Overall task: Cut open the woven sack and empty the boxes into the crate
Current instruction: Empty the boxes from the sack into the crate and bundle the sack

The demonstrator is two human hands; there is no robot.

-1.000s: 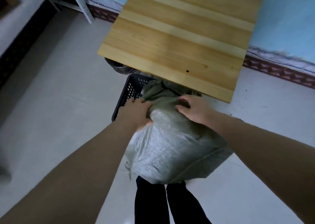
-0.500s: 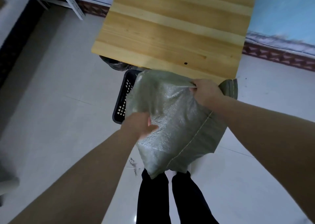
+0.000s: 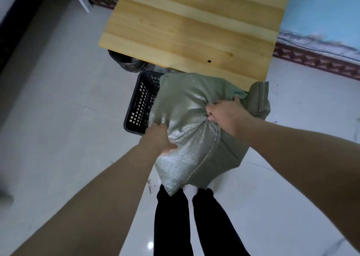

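Where both hands [image 3: 224, 113] bunch it, silvery-green sack [image 3: 187, 107].

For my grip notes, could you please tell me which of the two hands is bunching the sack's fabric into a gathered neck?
The right hand: it clenches the sack where folds gather. The left hand grips its near side.

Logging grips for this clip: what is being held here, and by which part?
The woven sack: the right hand bunches fabric near its far end, and the left hand grips its left side.
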